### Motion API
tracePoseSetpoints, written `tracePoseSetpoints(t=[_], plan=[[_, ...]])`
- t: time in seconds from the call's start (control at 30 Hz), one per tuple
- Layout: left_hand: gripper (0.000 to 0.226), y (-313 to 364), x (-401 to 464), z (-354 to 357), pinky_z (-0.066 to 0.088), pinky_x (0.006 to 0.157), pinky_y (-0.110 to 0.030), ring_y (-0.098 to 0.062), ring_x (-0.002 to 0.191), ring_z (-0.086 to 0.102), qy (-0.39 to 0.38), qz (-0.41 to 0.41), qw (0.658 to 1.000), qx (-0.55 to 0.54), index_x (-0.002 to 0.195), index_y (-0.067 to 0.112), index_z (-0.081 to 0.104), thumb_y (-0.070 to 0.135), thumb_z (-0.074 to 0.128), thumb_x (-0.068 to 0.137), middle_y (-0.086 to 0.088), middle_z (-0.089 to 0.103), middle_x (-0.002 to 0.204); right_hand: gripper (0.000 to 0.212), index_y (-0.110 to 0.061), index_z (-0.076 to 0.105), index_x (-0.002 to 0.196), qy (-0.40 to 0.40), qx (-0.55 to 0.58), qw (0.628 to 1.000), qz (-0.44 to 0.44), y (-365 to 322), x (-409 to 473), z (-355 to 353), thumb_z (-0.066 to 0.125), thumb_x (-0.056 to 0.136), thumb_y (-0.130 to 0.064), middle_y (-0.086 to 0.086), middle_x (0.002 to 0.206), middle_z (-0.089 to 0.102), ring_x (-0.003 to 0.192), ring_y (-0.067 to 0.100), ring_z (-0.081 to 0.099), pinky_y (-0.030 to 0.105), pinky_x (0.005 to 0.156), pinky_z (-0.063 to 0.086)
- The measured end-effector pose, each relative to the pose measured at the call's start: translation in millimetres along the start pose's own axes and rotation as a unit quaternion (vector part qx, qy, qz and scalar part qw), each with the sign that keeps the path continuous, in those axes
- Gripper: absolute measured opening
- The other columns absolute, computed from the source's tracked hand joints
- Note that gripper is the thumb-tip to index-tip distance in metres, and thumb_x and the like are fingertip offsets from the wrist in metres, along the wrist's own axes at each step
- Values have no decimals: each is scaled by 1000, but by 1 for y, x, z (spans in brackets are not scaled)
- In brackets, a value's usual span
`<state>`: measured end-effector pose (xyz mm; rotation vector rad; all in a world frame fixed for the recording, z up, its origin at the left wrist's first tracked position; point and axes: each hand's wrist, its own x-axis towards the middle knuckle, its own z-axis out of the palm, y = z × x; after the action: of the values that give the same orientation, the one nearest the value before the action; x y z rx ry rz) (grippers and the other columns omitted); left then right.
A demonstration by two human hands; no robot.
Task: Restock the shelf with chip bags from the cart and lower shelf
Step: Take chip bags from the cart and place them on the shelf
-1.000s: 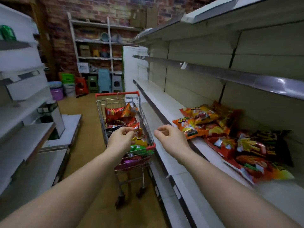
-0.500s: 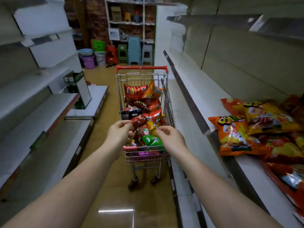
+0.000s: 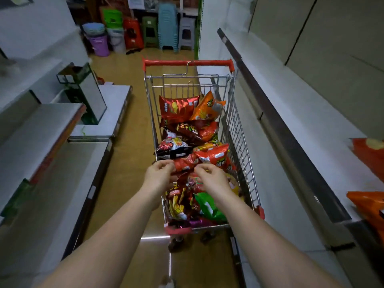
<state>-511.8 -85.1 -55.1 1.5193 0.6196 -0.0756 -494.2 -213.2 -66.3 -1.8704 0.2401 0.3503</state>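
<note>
Gleaming tan floor [image 3: 128, 84], white shelf [image 3: 291, 125]

Shop aisle: shelving [image 3: 291, 113], trolley [image 3: 187, 63] of snacks.

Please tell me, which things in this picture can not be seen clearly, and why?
- Head view: the bags low in the cart lie under other bags and both hands.
- Head view: the orange bag on the right shelf is cut by the frame edge.
- Head view: whether the left hand and right hand already grip the red bag is unclear.
</note>
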Motion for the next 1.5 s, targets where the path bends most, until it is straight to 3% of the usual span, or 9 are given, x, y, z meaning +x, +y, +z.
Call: tracePoseSetpoints(t=[0.2, 0.3, 0.4, 0.53, 0.7, 0.87, 1.07, 1.3, 1.5], plan=[[15, 12, 78, 11, 46, 60, -24, -14, 73, 56, -9, -37, 999, 28, 109, 13, 57, 15, 47, 99, -3, 59, 87, 24, -20, 63, 111, -1, 3, 999, 52, -5, 72, 19, 55, 91, -31, 0, 110, 64, 103, 21, 61, 42, 93, 49], [14, 11, 110, 21, 46, 65, -27, -16, 76, 55, 4, -52, 997, 56, 107, 15, 58, 15, 49, 97, -2, 58, 87, 22, -18, 63, 110, -14, 3, 998, 60, -1, 104, 20, 55, 92, -28, -4, 98, 63, 96, 21, 63, 41, 89, 52], [14, 10, 140, 35, 45, 75, -33, -19, 80, 53, 19, -64, 995, 71, 107, 15, 58, 14, 50, 96, -2, 56, 85, 25, -15, 61, 115, -30, -6, 998, 61, 2, 136, 19, 53, 93, -24, 0, 104, 62, 90, 19, 61, 39, 87, 53], [15, 6, 171, 48, 46, 78, -34, -22, 84, 55, 58, -77, 990, 102, 107, 21, 58, 17, 53, 94, -6, 59, 97, 27, -14, 60, 119, -65, -75, 995, 22, 2, 183, 20, 53, 94, -20, 1, 108, 62, 87, 11, 55, 22, 74, 46], [24, 1, 200, 59, 51, 86, -35, -25, 92, 59, 106, -43, 983, 141, 116, 21, 56, 13, 53, 94, 2, 57, 94, 33, -14, 57, 124, -107, -176, 976, -65, 2, 230, 28, 55, 91, -17, 6, 124, 60, 111, 21, 56, 32, 93, 44], [34, -1, 218, 63, 45, 100, -40, -20, 117, 52, 103, -2, 958, 269, 126, 20, 55, 14, 55, 93, -3, 55, 130, 49, -18, 48, 134, -179, -283, 935, -113, 7, 256, 41, 59, 86, -14, 8, 133, 48, 123, 26, 44, 26, 94, 34], [47, -7, 232, 58, 35, 104, -31, -23, 126, 44, 81, 6, 921, 380, 132, 19, 51, 4, 55, 87, -6, 50, 136, 72, -20, 33, 145, -248, -321, 905, -128, 22, 267, 49, 65, 81, -9, 4, 149, 28, 134, 25, 31, 27, 104, 30], [63, -1, 234, 53, 26, 107, -38, -26, 134, 29, 23, 6, 861, 508, 138, 26, 40, 18, 67, 82, -3, 39, 144, 63, -27, 40, 141, -216, -309, 913, -153, 23, 280, 48, 65, 85, -11, 2, 141, 42, 127, 24, 42, 29, 98, 35], [70, 36, 239, 37, 45, 89, -24, -10, 101, 51, -12, 24, 955, 295, 139, 20, 39, 7, 73, 79, 5, 49, 116, 49, -26, 58, 126, -198, -198, 950, -137, -3, 287, 27, 72, 80, -20, -1, 119, 60, 111, 21, 56, 28, 91, 42]])
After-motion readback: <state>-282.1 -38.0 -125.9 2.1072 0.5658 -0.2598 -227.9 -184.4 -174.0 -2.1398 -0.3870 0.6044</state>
